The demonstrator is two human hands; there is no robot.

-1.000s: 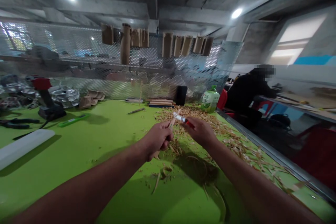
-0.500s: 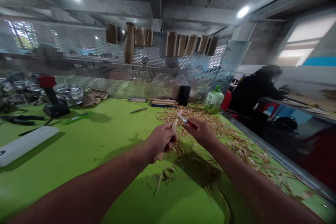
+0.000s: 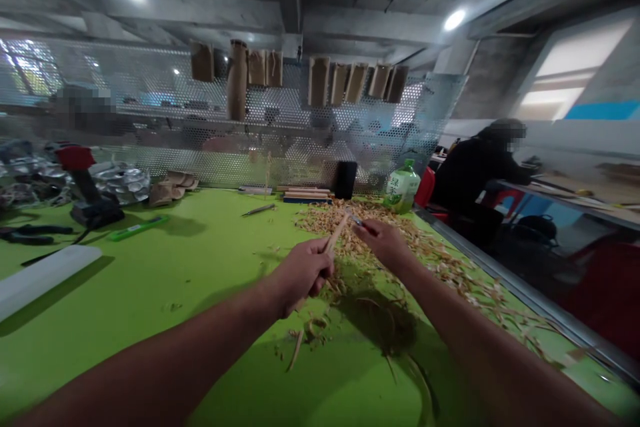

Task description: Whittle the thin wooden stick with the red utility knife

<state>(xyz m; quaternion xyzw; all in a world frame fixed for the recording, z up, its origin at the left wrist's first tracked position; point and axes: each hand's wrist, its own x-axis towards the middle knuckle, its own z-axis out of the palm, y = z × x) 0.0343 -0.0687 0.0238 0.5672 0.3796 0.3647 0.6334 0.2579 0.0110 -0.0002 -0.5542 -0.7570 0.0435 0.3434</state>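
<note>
My left hand (image 3: 309,271) is closed around a slim, pale wooden stick (image 3: 337,233), which points up and away from me. In my right hand (image 3: 385,245) is a knife (image 3: 359,221) with a red and dark handle, its blade close to the stick's far tip. Whether the blade touches the wood I cannot tell. Both hands are above the green tabletop (image 3: 210,320). Curled wood shavings (image 3: 330,218) lie heaped behind and to the right of my hands, with a few loose curls (image 3: 315,327) nearer me.
On the left are a cordless drill (image 3: 83,180), pliers (image 3: 33,233), a green cutter (image 3: 139,227) and a white block (image 3: 47,280). Behind the shavings stand a black phone-like slab (image 3: 345,179) and a green tea bottle (image 3: 403,187). A person (image 3: 475,160) sits at the right.
The view has shifted slightly, so the surroundings appear farther left. The knife has moved a little along the stick toward its far tip, while both hands keep their grip.
</note>
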